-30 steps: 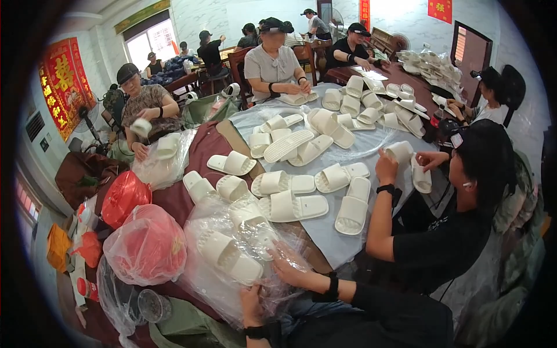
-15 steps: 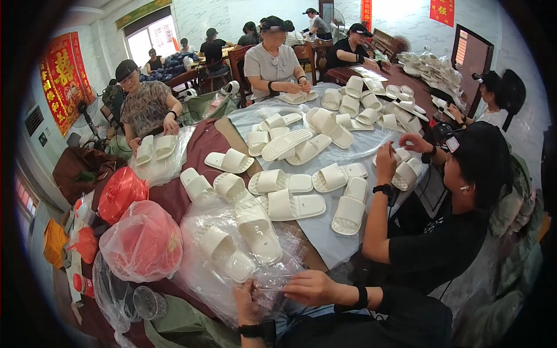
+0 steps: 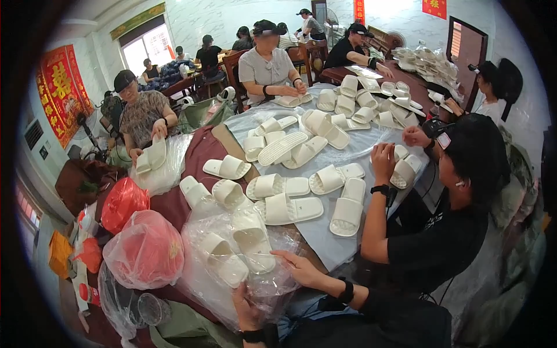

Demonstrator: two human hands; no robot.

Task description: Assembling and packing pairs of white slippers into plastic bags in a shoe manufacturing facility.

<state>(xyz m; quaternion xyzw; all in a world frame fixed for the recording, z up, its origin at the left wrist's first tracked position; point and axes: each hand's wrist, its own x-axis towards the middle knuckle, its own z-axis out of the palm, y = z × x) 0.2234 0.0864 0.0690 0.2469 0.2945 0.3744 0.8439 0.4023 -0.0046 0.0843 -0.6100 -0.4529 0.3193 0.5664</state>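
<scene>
A pair of white slide slippers point(image 3: 253, 240) lies side by side under a clear plastic bag point(image 3: 232, 269), near the table's front. My left hand point(image 3: 246, 306) grips the bag's near edge by the heel of the left slipper; its fingertips are partly covered by the plastic. My right hand point(image 3: 303, 270) is stretched out over the bag's right side, its fingers extended and touching the plastic beside the right slipper's heel. Just beyond the bag lie more white slippers, one of them pointing sideways point(image 3: 288, 209).
Many loose white slippers point(image 3: 281, 148) are spread over the plastic-covered table. To the left stand a red bundle in a clear bag point(image 3: 144, 249), a shiny red bag point(image 3: 125, 204) and a clear plastic cup point(image 3: 154, 309). A co-worker in black point(image 3: 435, 232) sits close on my right; others work around the table.
My right hand has moved forward and left, from pulling at the bag's edge to resting on it with straightened fingers. The plastic covers the pair of slippers further. Across the table, a co-worker brings two slippers together.
</scene>
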